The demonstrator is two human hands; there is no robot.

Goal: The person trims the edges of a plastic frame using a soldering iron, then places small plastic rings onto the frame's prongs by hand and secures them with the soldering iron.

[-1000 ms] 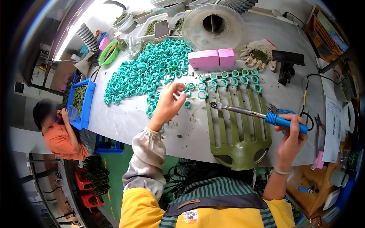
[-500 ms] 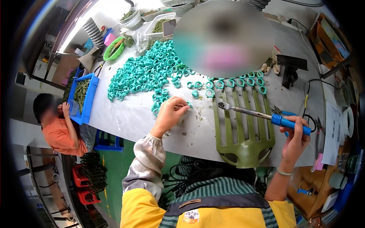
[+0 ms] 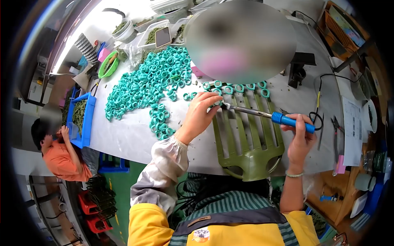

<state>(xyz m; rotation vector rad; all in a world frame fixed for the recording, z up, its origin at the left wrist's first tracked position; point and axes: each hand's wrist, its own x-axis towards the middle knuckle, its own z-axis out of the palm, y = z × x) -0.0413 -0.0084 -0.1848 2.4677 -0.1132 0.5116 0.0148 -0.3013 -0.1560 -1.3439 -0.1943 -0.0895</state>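
Currently on the counter (image 3: 197,158): one blue-handled tool (image 3: 266,115), long axis slanting from lower right to upper left, metal tip pointing left, handle end right and slightly nearer the wearer. Held over an olive plastic rack (image 3: 251,162), prongs facing away from the wearer, base at the near edge.

Right hand (image 3: 301,141): fingers wrapped around the blue grip, palm inward, forearm rising from below. Left hand (image 3: 200,115): reaching in, fingertips drawn narrowly together beside the tool tip; whether a ring is pinched there, cannot tell.

Tool: ribbed blue collar, smooth blue handle, slim silver shaft. Rack rings (image 3: 265,96): teal-green, rowed along the far prong ends. Ring pile (image 3: 150,80): same colour, heaped left.
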